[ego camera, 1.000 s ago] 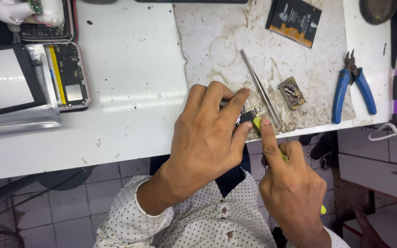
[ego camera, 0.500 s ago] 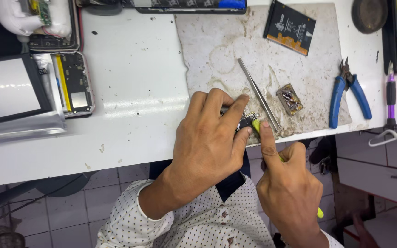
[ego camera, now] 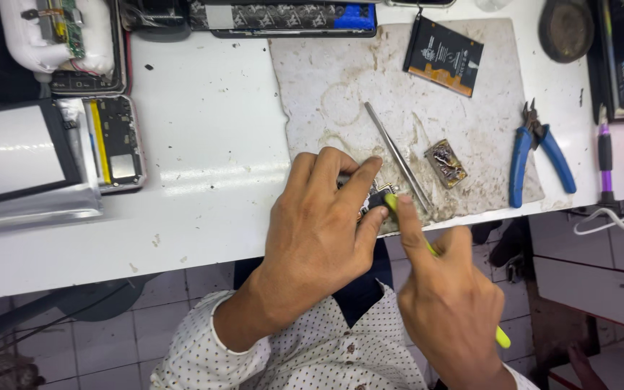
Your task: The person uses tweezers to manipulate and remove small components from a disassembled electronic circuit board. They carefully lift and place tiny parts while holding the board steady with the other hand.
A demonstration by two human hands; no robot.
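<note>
My left hand (ego camera: 319, 231) is curled over a small dark electronic part (ego camera: 374, 198) at the front edge of the stained work mat (ego camera: 341, 87), fingers pinching it. My right hand (ego camera: 449, 296) grips a thin yellow-green tool (ego camera: 503, 336), its index finger laid along the shaft and the tip touching the part. Most of the part is hidden under my left fingers. Metal tweezers (ego camera: 397, 155) lie on the mat just beyond my hands, beside a small chip-like component (ego camera: 445, 163).
Blue-handled cutters (ego camera: 536, 152) lie at the mat's right edge, a black battery (ego camera: 443, 55) at its top. An opened phone (ego camera: 113, 141) and a detached screen (ego camera: 12, 155) sit on the white bench at left. A purple-handled tool (ego camera: 605, 162) lies far right.
The view has shifted slightly, so the bench and my hands sit lower in the frame. Both hands keep the same grip on the part and the tool.
</note>
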